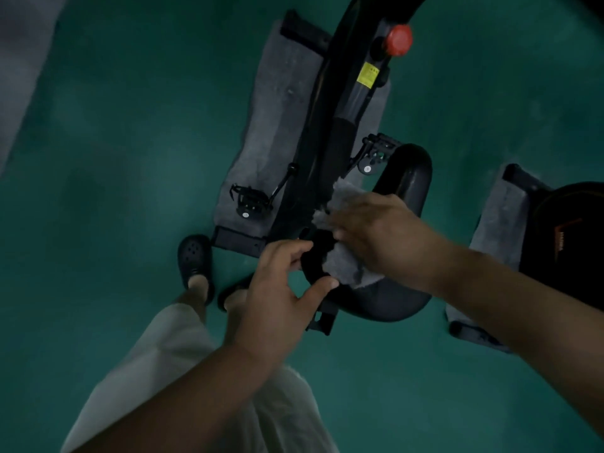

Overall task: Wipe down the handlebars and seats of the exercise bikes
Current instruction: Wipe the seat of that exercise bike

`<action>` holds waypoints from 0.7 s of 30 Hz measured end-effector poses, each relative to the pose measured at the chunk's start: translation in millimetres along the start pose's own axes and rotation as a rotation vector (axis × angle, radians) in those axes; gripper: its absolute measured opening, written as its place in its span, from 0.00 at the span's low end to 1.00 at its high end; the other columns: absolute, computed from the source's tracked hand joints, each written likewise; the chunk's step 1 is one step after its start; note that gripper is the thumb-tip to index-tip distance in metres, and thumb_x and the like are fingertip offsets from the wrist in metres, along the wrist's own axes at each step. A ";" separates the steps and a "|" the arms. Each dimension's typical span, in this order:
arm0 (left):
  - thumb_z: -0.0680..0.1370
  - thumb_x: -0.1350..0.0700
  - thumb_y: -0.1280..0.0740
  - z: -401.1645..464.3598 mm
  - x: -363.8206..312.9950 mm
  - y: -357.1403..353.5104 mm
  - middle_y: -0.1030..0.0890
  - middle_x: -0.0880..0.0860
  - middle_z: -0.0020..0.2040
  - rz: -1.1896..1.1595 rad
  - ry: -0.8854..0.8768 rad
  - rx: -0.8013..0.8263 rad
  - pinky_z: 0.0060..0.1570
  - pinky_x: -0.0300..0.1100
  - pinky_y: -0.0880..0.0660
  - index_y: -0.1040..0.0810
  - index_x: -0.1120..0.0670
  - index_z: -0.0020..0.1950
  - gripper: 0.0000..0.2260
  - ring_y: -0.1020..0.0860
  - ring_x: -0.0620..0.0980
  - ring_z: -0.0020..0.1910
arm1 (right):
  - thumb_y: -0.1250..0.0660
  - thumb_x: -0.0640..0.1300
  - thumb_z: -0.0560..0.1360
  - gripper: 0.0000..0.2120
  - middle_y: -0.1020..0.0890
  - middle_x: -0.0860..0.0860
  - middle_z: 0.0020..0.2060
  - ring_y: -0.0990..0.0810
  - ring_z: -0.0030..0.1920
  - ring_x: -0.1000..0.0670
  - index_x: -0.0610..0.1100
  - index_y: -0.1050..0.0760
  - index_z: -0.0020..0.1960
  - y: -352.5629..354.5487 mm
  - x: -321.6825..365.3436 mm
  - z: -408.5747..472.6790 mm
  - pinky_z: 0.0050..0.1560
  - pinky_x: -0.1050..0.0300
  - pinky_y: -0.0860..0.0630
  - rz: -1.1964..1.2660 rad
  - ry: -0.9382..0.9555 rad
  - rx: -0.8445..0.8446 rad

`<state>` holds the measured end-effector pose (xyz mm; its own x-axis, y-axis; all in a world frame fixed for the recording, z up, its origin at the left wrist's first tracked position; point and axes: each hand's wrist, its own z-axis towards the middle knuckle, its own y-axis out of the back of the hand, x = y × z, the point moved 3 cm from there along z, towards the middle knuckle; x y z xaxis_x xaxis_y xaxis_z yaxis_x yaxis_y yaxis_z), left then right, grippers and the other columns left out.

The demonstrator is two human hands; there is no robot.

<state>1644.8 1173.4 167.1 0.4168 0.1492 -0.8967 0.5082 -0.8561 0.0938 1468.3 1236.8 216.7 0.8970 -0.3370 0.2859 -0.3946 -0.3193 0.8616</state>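
Note:
I look straight down on a black exercise bike with a red knob near the top. Its dark padded seat curves under my hands. My left hand grips the narrow front end of the seat between thumb and fingers. My right hand presses a grey cloth flat onto the seat top; the cloth sticks out above and below the fingers. Both pedals show beside the frame.
The bike stands on a grey mat over a green floor. A second bike on its own mat sits at the right edge. My feet in dark clogs stand just left of the seat.

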 end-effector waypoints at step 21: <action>0.73 0.43 0.29 4.8 -0.9 6.7 0.27 0.43 0.57 0.069 -0.109 0.074 0.61 0.47 0.22 0.23 0.49 0.57 0.16 0.20 0.48 0.56 | 0.40 0.49 0.82 0.17 0.25 0.48 0.67 0.28 0.67 0.47 0.42 0.24 0.65 -41.7 58.2 -82.4 0.68 0.47 0.33 0.096 -0.339 -0.473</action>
<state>1644.2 1165.2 166.4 0.3621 0.0373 -0.9314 0.4228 -0.8971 0.1284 1553.4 1303.5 232.0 0.7171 -0.6342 0.2890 -0.2696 0.1300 0.9542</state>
